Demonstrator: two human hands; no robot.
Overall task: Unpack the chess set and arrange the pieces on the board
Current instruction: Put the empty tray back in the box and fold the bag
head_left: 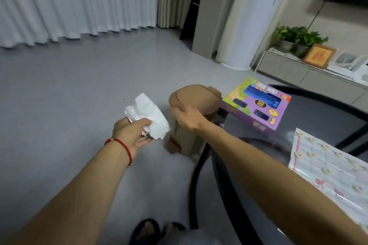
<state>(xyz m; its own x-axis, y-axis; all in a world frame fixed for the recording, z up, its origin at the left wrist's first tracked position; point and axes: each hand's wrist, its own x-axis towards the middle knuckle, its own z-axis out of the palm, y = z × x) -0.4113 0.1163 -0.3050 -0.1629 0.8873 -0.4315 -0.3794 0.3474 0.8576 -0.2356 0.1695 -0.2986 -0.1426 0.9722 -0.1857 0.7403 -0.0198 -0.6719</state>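
Both forearms reach out from the bottom edge, over dark slippers on the grey floor. On the right, the paper chess board lies spread flat on the near right part of the dark round table, its red lines and pale round marks facing up; whether pieces stand on it cannot be told through the blur. The purple chess set box sits further back at the table's left edge, hanging partly over it, lid face up. The left hand, a red string bracelet at its wrist, grips a crumpled white wrapping, fingers curled round its lower end. The right hand stretches over the brown pedal bin standing on the floor just beside the table, fingers fairly straight, resting on or just above the closed lid; contact cannot be told. White curtains hang along the far wall. A potted plant and a framed picture stand on a low cabinet at the right.
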